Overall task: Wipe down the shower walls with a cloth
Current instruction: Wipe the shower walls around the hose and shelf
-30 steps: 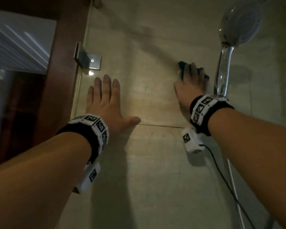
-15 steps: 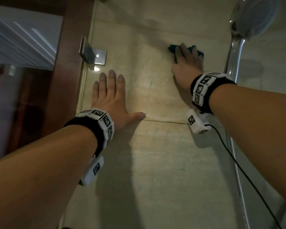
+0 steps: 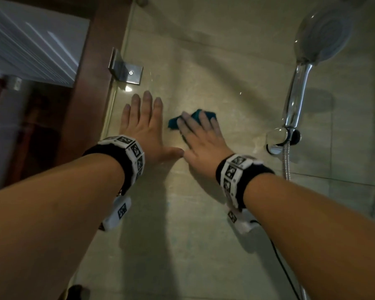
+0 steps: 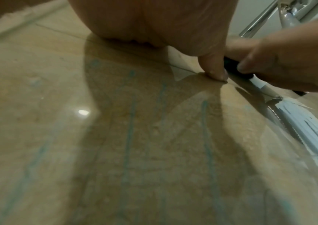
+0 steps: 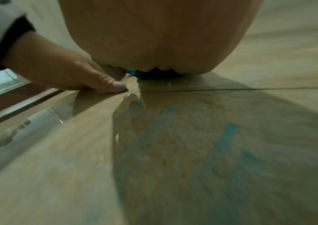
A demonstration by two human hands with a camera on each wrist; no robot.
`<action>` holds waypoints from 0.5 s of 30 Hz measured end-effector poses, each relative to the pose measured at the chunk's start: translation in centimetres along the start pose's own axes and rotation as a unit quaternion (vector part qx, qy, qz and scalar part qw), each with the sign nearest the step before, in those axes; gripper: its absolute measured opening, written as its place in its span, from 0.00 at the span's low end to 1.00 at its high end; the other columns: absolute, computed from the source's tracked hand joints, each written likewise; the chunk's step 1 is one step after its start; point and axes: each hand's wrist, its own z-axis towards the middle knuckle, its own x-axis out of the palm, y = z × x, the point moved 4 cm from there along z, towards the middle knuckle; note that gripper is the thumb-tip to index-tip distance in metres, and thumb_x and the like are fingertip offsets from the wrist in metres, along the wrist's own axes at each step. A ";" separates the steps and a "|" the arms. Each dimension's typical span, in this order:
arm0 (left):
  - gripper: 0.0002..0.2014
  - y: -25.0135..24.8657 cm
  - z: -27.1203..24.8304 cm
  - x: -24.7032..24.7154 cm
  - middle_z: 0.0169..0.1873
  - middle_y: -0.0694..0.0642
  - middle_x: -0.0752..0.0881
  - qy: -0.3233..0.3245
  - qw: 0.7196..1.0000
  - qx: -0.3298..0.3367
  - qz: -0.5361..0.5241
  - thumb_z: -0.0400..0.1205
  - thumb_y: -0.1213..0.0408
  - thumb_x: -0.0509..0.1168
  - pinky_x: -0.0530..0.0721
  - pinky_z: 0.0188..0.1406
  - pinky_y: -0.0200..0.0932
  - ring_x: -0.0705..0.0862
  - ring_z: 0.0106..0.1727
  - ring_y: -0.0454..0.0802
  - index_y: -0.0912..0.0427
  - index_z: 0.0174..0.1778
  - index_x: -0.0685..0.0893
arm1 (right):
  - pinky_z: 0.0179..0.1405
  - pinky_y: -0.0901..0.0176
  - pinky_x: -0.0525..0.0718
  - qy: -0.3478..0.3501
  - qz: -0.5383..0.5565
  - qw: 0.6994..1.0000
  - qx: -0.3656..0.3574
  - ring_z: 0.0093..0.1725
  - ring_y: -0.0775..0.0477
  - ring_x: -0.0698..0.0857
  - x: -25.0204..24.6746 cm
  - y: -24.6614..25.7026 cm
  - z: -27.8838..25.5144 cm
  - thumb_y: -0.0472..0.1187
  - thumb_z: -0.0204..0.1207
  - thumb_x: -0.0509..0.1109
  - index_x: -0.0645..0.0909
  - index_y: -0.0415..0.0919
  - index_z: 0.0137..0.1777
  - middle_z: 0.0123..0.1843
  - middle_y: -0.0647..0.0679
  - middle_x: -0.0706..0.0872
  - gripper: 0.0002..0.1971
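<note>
- Because the teal cloth lies flat on the shower wall under the right hand, the coming stroke turns on what sits beside it: the left hand is just to its left, so there is little room that way, and free tile lies up, down and to the right.
- Pinned under the right fingers, the cloth shows only as a small bunch past the fingertips; its long axis runs roughly across the wall.
- Right fingers are straight and spread, pressing the cloth to the tile rather than curling round it; the right wrist view shows a teal edge squeezed under the palm.
- Left fingers are straight and flat on the wall, holding nothing; it looks like a brace. Its thumb just about meets the base of the right hand.
- Well to the right hangs the shower head on its bracket, which a wide sweep would need to stop short of.
- Faint teal streaks mark the tile below both hands.
</note>
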 end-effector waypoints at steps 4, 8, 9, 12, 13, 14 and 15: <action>0.74 0.1 0.1 -0.1 0.88 0.60 0.24 0.019 1.000 0.001 -0.002 0.64 0.13 0.61 0.30 0.88 0.62 0.25 0.89 0.63 0.55 0.89 0.26 | 0.83 0.48 0.26 0.025 0.004 0.997 -0.077 0.86 0.51 0.28 0.6 -1.8 -1.9 0.57 0.75 0.39 0.38 0.56 0.91 0.91 0.57 0.34 0.41; 0.75 0.3 0.1 -0.1 0.87 0.59 0.23 0.029 1.000 0.005 -0.009 0.63 0.12 0.61 0.29 0.86 0.62 0.24 0.88 0.63 0.54 0.89 0.26 | 0.87 0.37 0.41 -0.039 -0.002 0.996 0.075 0.91 0.35 0.42 -1.2 -7.3 1.2 0.54 0.82 0.42 0.46 0.49 0.92 0.93 0.47 0.42 0.37; 0.75 0.3 0.2 -0.1 0.88 0.59 0.24 0.026 1.000 0.007 -0.009 0.63 0.12 0.61 0.29 0.86 0.62 0.24 0.88 0.63 0.54 0.89 0.26 | 0.87 0.35 0.43 -0.059 0.024 0.988 0.142 0.91 0.34 0.44 -2.0 -9.3 2.5 0.51 0.86 0.47 0.47 0.49 0.92 0.93 0.46 0.42 0.34; 0.75 0.3 0.3 -0.1 0.87 0.59 0.23 0.027 1.000 0.008 -0.005 0.62 0.11 0.59 0.29 0.86 0.62 0.24 0.88 0.63 0.54 0.88 0.26 | 0.88 0.37 0.45 -0.104 0.106 0.957 0.248 0.91 0.34 0.45 -5.0 -13.0 5.0 0.41 0.90 0.52 0.52 0.47 0.91 0.93 0.46 0.44 0.30; 0.75 0.3 0.3 0.0 0.87 0.59 0.23 0.030 1.000 0.008 -0.004 0.62 0.11 0.59 0.28 0.86 0.62 0.24 0.88 0.63 0.54 0.88 0.25 | 0.88 0.39 0.45 -0.110 0.139 0.951 0.252 0.91 0.34 0.46 -5.5 -13.5 5.9 0.41 0.91 0.50 0.54 0.46 0.90 0.93 0.45 0.47 0.28; 0.75 0.3 0.4 0.0 0.87 0.59 0.22 0.031 0.999 0.007 -0.003 0.62 0.11 0.59 0.28 0.86 0.62 0.23 0.88 0.63 0.54 0.88 0.25 | 0.88 0.41 0.45 -0.114 0.178 0.944 0.252 0.91 0.35 0.46 -6.0 -13.8 6.8 0.43 0.91 0.47 0.56 0.47 0.90 0.93 0.46 0.49 0.27; 0.76 0.4 0.4 0.0 0.87 0.59 0.22 0.031 0.999 0.006 -0.001 0.62 0.11 0.58 0.28 0.86 0.62 0.23 0.88 0.64 0.55 0.88 0.25 | 0.89 0.43 0.44 -0.126 0.220 0.932 0.259 0.91 0.37 0.46 -6.1 -13.8 7.6 0.47 0.89 0.46 0.58 0.51 0.90 0.93 0.49 0.50 0.28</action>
